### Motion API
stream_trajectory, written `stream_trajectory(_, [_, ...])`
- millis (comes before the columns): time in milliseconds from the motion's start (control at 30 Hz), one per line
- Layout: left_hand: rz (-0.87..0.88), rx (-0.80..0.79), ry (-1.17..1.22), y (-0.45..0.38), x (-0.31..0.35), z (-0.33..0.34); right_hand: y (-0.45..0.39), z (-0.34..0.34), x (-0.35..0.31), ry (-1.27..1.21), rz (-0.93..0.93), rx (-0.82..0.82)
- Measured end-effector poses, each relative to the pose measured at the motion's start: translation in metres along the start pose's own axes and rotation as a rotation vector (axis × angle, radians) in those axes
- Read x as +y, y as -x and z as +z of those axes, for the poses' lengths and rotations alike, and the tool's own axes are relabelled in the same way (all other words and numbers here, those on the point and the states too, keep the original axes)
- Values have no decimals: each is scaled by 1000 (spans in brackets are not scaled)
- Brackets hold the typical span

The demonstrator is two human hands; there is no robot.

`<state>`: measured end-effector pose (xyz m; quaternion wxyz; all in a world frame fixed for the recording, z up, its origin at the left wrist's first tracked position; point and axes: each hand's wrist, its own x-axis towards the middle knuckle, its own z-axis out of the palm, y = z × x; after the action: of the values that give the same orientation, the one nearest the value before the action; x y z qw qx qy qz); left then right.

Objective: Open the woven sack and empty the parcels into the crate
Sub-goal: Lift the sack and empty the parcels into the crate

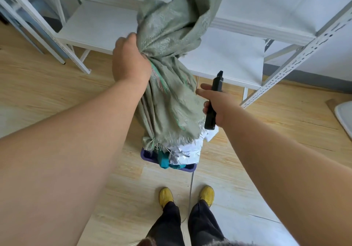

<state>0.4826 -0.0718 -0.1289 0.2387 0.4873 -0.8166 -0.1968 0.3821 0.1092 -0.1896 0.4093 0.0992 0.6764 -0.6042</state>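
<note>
A grey-green woven sack (171, 85) hangs upside down, its frayed open mouth just over a dark blue crate (146, 155) on the floor. My left hand (129, 59) grips a bunched fold high on the sack. White, silver and teal parcels (182, 153) show beneath the frayed edge, lying in the crate. My right hand (215, 102) is beside the sack's right side, closed around a black utility knife (213, 101), with the index finger stretched out against the fabric. Most of the crate is hidden by the sack.
A white metal shelving rack (297, 62) stands right behind the sack, with its low shelf board (228, 59) near my right hand. The floor is light wood. My yellow shoes (206, 195) are just in front of the crate. A white object (344, 118) lies at the right edge.
</note>
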Motion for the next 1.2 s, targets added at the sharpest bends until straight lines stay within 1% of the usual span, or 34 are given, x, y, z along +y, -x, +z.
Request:
stream_trajectory(33, [13, -34, -19, 0, 1, -2, 0, 2, -1, 2, -3, -4])
stream_trajectory(67, [15, -29, -5, 0, 1, -3, 1, 4, -3, 6, -5, -6])
stream_trajectory(167, [7, 82, 88, 3, 3, -5, 1, 7, -6, 8, -25, -15])
stream_trajectory(233, [11, 73, 61, 5, 4, -7, 0, 8, -7, 7, -40, -25])
stream_trajectory(267, [-2, 99, 72, 4, 4, -10, -1, 9, -7, 6, -43, -26])
stream_trajectory(333, [-46, 204, 134, -1, 6, -16, -1, 10, -8, -5, -49, -25])
stream_trajectory(367, [-55, 226, 138, -4, 6, -18, -1, 10, -9, -12, -52, -24])
stream_trajectory(400, [-48, 203, 116, -7, 7, -18, 0, 9, -9, -14, -53, -20])
stream_trajectory(467, [-19, 70, 25, -6, 7, -14, 3, 7, -10, -16, -53, -11])
stream_trajectory(533, [-22, 16, -3, -2, 8, -10, 6, 7, -11, -46, -62, -20])
stream_trajectory(600, [-82, -15, 89, 3, 11, -8, 10, 9, -13, -66, -92, -77])
stream_trajectory(667, [-166, -116, 196, 5, 15, -1, 14, 12, -16, -62, -130, -170])
stream_trajectory(700, [-226, -190, 256, 8, 19, 2, 17, 15, -17, -65, -148, -221])
stream_trajectory(767, [-361, -341, 488, 13, 28, 2, 21, 23, -21, -72, -188, -320])
stream_trajectory(800, [-393, -423, 599, 16, 33, 1, 22, 28, -23, -52, -220, -361])
stream_trajectory(867, [-351, -633, 700, 20, 39, -3, 23, 35, -24, 19, -287, -384])
stream_trajectory(933, [-255, -845, 732, 20, 43, -8, 22, 36, -25, 13, -282, -287])
stream_trajectory(967, [-217, -900, 745, 20, 42, -10, 20, 34, -25, -18, -259, -215])
stream_trajectory(1000, [-196, -901, 767, 20, 40, -10, 19, 32, -27, -50, -240, -159])
stream_trajectory(1067, [-181, -767, 762, 21, 28, -4, 18, 28, -31, -87, -229, -107])
stream_trajectory(1100, [-170, -686, 697, 23, 20, 0, 18, 28, -34, -98, -233, -105])
stream_trajectory(1133, [-144, -644, 596, 25, 11, 5, 19, 28, -37, -110, -243, -121])
stream_trajectory(1167, [-106, -661, 466, 28, 2, 10, 21, 29, -42, -124, -255, -152])
stream_trajectory(1200, [-67, -727, 338, 32, -6, 14, 23, 30, -46, -134, -267, -194])
